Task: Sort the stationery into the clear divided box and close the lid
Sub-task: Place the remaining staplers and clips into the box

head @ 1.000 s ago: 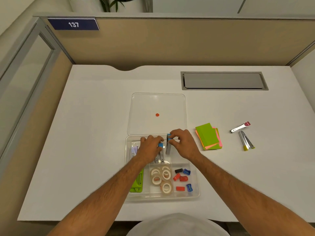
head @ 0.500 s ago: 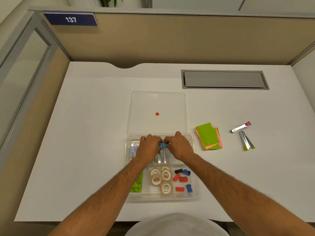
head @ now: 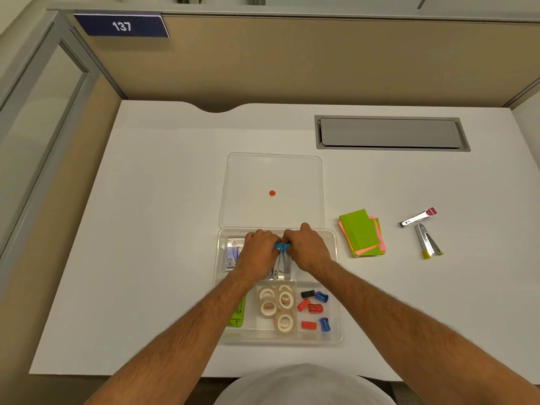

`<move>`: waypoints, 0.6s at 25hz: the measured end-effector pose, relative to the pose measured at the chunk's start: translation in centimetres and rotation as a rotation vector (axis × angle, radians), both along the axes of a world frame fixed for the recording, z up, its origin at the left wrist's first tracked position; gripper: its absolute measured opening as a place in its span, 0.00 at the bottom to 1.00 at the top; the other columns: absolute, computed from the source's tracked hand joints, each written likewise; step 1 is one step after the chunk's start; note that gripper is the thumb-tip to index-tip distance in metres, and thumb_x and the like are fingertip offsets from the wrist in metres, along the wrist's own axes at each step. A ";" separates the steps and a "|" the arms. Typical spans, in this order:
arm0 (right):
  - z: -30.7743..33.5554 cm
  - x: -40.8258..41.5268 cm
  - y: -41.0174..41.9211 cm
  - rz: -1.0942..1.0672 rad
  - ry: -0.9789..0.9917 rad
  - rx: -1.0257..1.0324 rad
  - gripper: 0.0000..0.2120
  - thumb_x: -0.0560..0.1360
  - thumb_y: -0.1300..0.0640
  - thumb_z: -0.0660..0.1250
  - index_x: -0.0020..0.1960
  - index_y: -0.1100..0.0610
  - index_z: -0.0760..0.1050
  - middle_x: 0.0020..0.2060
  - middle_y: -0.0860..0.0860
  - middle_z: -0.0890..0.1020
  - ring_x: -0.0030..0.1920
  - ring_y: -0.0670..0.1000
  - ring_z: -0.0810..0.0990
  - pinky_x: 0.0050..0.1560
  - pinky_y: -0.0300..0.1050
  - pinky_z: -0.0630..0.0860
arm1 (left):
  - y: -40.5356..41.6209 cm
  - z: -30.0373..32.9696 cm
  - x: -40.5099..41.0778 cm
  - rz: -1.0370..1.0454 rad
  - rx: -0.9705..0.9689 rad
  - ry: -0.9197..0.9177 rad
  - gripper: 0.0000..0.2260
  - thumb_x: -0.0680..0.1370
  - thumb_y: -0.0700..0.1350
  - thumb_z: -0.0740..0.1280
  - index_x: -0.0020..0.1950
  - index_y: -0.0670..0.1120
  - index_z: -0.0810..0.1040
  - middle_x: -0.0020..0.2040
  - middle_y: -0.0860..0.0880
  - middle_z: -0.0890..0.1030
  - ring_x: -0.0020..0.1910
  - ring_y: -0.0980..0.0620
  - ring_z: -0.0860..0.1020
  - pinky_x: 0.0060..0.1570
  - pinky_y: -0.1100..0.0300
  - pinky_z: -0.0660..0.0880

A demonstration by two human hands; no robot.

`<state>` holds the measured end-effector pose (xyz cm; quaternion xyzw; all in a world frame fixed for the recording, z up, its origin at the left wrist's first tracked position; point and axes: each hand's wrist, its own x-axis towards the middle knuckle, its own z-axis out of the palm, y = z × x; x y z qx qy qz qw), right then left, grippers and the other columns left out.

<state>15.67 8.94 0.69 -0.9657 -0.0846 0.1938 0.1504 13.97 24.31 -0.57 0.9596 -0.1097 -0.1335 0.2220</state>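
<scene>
The clear divided box [head: 336, 290] sits near the front edge of the desk, its lid [head: 273, 173] lying open flat behind it. Both hands are in the back compartment. My left hand [head: 258, 254] and my right hand [head: 306, 248] each pinch a blue-tipped metal staple remover [head: 282, 258], the two tools lying side by side. Tape rolls [head: 277, 305] fill the front middle compartment, sharpeners [head: 314, 308] the front right. A green item [head: 236, 317] lies front left, partly under my left forearm.
Right of the box lies a stack of green and pink sticky notes [head: 362, 233]. Further right are two more metal staple removers, one pink-tipped [head: 418, 217], one yellow-tipped [head: 428, 242]. A grey cable hatch [head: 391, 133] sits at the back right.
My right hand has lowered its blue-tipped staple remover from upright into the back compartment beside the one under my left hand. Both hands have drawn together.
</scene>
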 end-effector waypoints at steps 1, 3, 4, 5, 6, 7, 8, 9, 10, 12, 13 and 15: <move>-0.1 0.0 0.0 0.000 -0.006 -0.001 0.09 0.77 0.54 0.67 0.57 0.51 0.76 0.48 0.55 0.74 0.40 0.52 0.74 0.40 0.43 0.70 | 0.0 0.0 0.0 -0.016 -0.002 -0.007 0.09 0.79 0.44 0.66 0.58 0.49 0.79 0.51 0.50 0.80 0.53 0.50 0.74 0.59 0.55 0.66; -0.3 -0.1 -0.1 0.003 -0.013 -0.006 0.10 0.77 0.52 0.67 0.57 0.51 0.76 0.49 0.55 0.74 0.43 0.53 0.76 0.41 0.43 0.71 | 0.0 0.0 -0.1 -0.032 -0.011 -0.016 0.08 0.79 0.44 0.66 0.58 0.47 0.79 0.50 0.48 0.81 0.52 0.49 0.75 0.57 0.56 0.68; -0.4 -0.1 -0.2 0.011 -0.014 -0.009 0.10 0.77 0.51 0.67 0.58 0.51 0.76 0.49 0.55 0.74 0.43 0.54 0.77 0.41 0.43 0.72 | 0.0 0.1 -0.2 -0.032 -0.012 -0.018 0.09 0.79 0.44 0.66 0.58 0.46 0.79 0.50 0.48 0.81 0.52 0.49 0.75 0.57 0.56 0.68; -0.4 -0.1 -0.3 0.022 -0.011 -0.009 0.11 0.77 0.51 0.66 0.58 0.50 0.76 0.49 0.55 0.74 0.44 0.54 0.77 0.42 0.44 0.72 | 0.0 0.1 -0.2 -0.034 -0.010 -0.018 0.09 0.80 0.45 0.66 0.59 0.46 0.79 0.51 0.48 0.81 0.52 0.49 0.75 0.57 0.57 0.68; -0.4 -0.1 -0.4 0.034 -0.003 -0.006 0.11 0.77 0.50 0.66 0.59 0.49 0.76 0.48 0.55 0.73 0.45 0.55 0.77 0.43 0.45 0.73 | 0.0 0.2 -0.2 -0.037 -0.004 -0.016 0.10 0.80 0.45 0.66 0.59 0.46 0.79 0.51 0.48 0.81 0.52 0.49 0.75 0.58 0.57 0.68; -0.4 -0.1 -0.5 0.045 0.007 0.000 0.12 0.77 0.50 0.66 0.60 0.49 0.76 0.48 0.55 0.73 0.46 0.56 0.77 0.44 0.46 0.73 | 0.1 0.3 -0.1 -0.040 0.003 -0.012 0.10 0.80 0.45 0.66 0.60 0.46 0.79 0.52 0.48 0.81 0.53 0.50 0.75 0.59 0.57 0.68; -0.3 0.0 -0.7 0.058 0.018 0.008 0.13 0.77 0.49 0.65 0.61 0.47 0.76 0.48 0.55 0.73 0.47 0.56 0.77 0.46 0.46 0.74 | 0.1 0.5 -0.1 -0.041 0.008 -0.009 0.11 0.80 0.46 0.65 0.61 0.47 0.78 0.53 0.48 0.81 0.53 0.50 0.75 0.60 0.56 0.67; -0.1 0.1 -0.8 0.073 0.032 0.015 0.14 0.77 0.49 0.65 0.62 0.47 0.76 0.49 0.55 0.73 0.47 0.56 0.77 0.47 0.47 0.74 | 0.1 0.6 -0.1 -0.038 0.010 -0.003 0.12 0.80 0.46 0.65 0.63 0.47 0.78 0.55 0.48 0.81 0.55 0.49 0.75 0.62 0.56 0.67; 0.0 0.1 -1.0 0.091 0.049 0.025 0.15 0.78 0.49 0.65 0.64 0.46 0.75 0.49 0.55 0.74 0.48 0.55 0.76 0.48 0.47 0.74 | 0.1 0.8 -0.1 -0.031 0.009 0.004 0.13 0.80 0.45 0.66 0.64 0.46 0.77 0.57 0.47 0.80 0.57 0.49 0.75 0.63 0.56 0.66; 0.4 -0.3 -1.5 0.125 0.069 0.075 0.17 0.79 0.50 0.64 0.67 0.46 0.73 0.50 0.55 0.76 0.51 0.54 0.76 0.52 0.48 0.74 | 0.2 1.2 -0.5 -0.010 -0.010 0.005 0.16 0.80 0.46 0.66 0.67 0.46 0.75 0.61 0.47 0.79 0.60 0.48 0.73 0.65 0.56 0.65; 0.7 -0.6 -1.9 0.121 0.060 0.120 0.18 0.79 0.51 0.64 0.68 0.47 0.73 0.52 0.55 0.77 0.52 0.54 0.76 0.53 0.48 0.74 | 0.2 1.6 -0.8 0.002 -0.025 0.000 0.17 0.80 0.46 0.66 0.68 0.45 0.74 0.62 0.47 0.79 0.62 0.47 0.73 0.66 0.56 0.65; 1.3 -1.6 -3.0 0.082 0.000 0.226 0.18 0.79 0.53 0.64 0.68 0.49 0.73 0.56 0.53 0.78 0.56 0.52 0.76 0.56 0.46 0.73 | 0.4 2.4 -1.3 0.032 -0.068 -0.011 0.18 0.80 0.45 0.66 0.69 0.45 0.74 0.64 0.47 0.78 0.63 0.47 0.72 0.66 0.56 0.65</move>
